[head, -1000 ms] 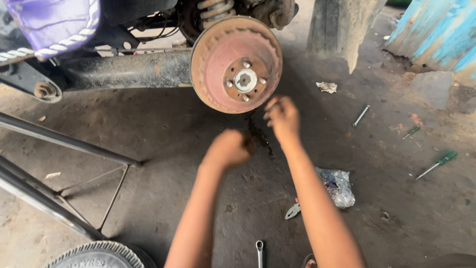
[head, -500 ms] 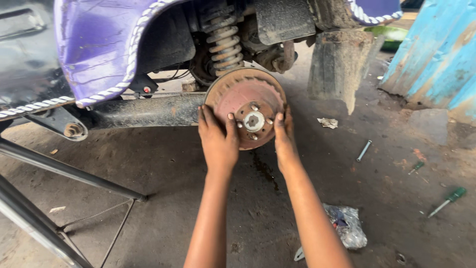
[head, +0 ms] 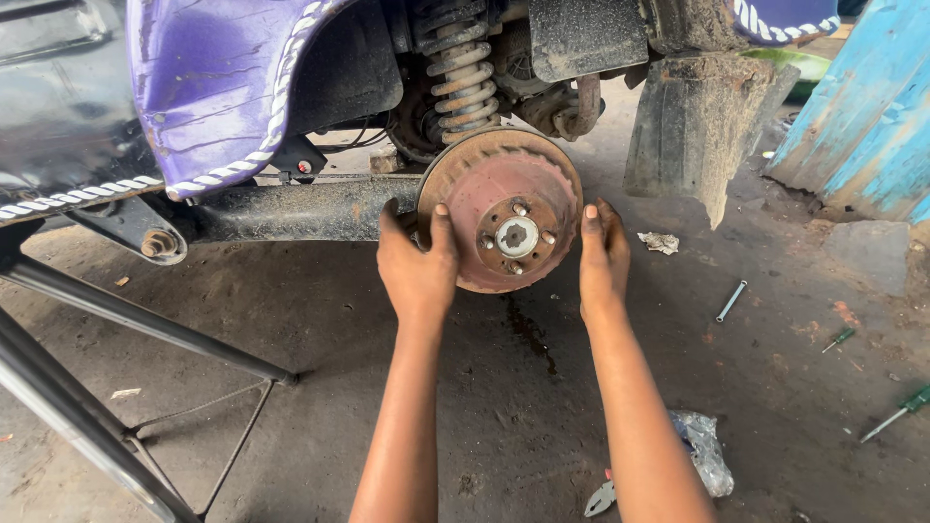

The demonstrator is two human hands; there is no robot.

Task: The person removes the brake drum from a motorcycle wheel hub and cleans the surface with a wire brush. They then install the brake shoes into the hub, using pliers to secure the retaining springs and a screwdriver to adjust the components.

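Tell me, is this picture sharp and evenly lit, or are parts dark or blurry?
Head view: soft, even daylight with no glare; both hands, left hand and right hand, and the rusty brake drum look sharp. The wheel arch behind the coil spring sits in deep shadow, and the frame edges bend slightly.

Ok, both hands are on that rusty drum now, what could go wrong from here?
The brake drum may be stuck with rust; if it frees suddenly it could drop on the left hand or right hand. The dark wet streak underneath could be slippery underfoot.
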